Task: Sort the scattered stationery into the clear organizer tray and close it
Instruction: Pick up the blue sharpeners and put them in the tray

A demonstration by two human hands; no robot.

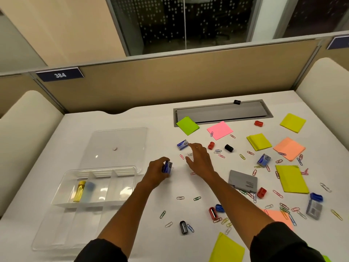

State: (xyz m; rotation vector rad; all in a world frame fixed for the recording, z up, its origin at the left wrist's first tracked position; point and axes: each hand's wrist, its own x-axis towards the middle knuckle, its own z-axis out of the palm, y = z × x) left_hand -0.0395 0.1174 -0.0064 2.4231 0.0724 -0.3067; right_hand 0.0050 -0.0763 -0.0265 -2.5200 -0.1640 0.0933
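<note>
Left hand (159,172) has its grip curled round a small blue staple box (167,167); right hand (198,159) is fingers-apart, holding nothing, reaching toward a second blue staple box (182,145) at its 11 o'clock, fingertips just short of it. Looks like a collect-the-boxes step. Advice: pinch the second box across its short sides, it's light cardboard and will skid on the smooth white surface (117,210) if pushed from one end. Then drop both in one bay of the clear organizer tray (65,188), which sits at 9 o'clock of the left hand, well apart from the clutter. The tray is thin transparent plastic with ribbed dividers; one bay holds a yellow cylinder (80,190) and something blue beside it, too blurred to name. The clear lid (120,142) lies flat behind the tray at its 1 o'clock, so it's still open. A third blue box (264,160) sits at 3 o'clock among wire paper clips (217,151); those are thin and coated, so slide them to gather rather than pick singly. Sticky-note pads (220,130) are flat soft squares; sharpeners (229,148) are small hard blocks.
</note>
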